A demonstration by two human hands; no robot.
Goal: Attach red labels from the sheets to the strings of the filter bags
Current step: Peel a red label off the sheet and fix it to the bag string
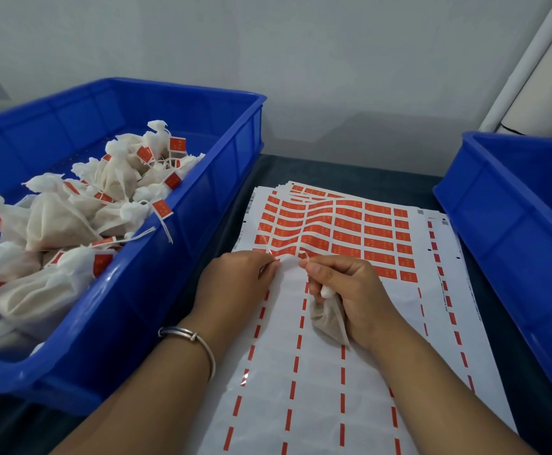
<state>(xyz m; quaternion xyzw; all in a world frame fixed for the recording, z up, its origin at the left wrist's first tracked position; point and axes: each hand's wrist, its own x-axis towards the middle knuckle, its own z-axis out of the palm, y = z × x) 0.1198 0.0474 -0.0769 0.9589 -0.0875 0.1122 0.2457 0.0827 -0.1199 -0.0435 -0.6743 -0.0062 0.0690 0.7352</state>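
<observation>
Far left, the big blue crate (182, 205) sits hard against the work area, heaped with filter bags (58, 221) that already carry red tags on their strings; parked there, it looks like the drop-off for finished pieces, an easy toss from the left hand. Moving in, the left hand (235, 284), a silver bangle (191, 336) on its wrist, hovers at the near edge of the red rows, fingers curled with thumb and forefinger pinched together on something small and pale, most likely the string end or a label edge; which of the two cannot be made out. Just beside it, nearly touching, the right hand (350, 297) is doing double duty: its lower fingers are wrapped round a single bag (328, 318), tucking it into the palm so it stays out of the way, while thumb and forefinger pinch the string (304, 256) up top, presenting it toward the left hand. Under both hands lies the label sheet (343, 234), near half stripped down to red dashes, far half still full of labels, so the hands work right at the boundary where the next label waits. More sheets are fanned beneath it. At the right edge, a second crate (511, 231) stands close, its contents out of sight; probably the supply of untagged bags.
</observation>
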